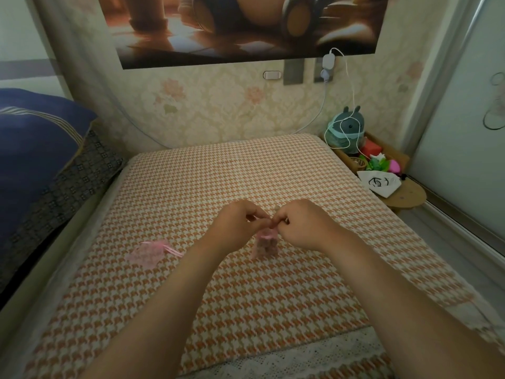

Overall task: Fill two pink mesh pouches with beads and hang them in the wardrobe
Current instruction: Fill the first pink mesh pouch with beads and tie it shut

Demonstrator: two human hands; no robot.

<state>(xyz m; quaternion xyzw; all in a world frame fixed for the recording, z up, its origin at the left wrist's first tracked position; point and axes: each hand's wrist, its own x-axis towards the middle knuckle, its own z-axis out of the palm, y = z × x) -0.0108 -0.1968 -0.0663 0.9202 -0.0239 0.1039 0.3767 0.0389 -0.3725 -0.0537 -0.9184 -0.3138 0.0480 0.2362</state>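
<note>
A pink mesh pouch (266, 246) holding dark beads hangs upright just above the checked bedspread (218, 187), between my two hands. My left hand (235, 228) and my right hand (303, 225) both pinch its pink ribbon drawstring at the gathered neck, fingertips nearly touching. A second pink mesh pouch (149, 253) lies flat on the bedspread to the left, its ribbon trailing to the right. Whether that one holds beads I cannot tell.
A dark blue pillow (35, 149) lies at the left edge of the bed. At the right stand a wooden box (382, 151) with a plush toy and coloured items, a white cloth bag (381, 183), and a sliding door (464, 132). A charger cable hangs on the wall.
</note>
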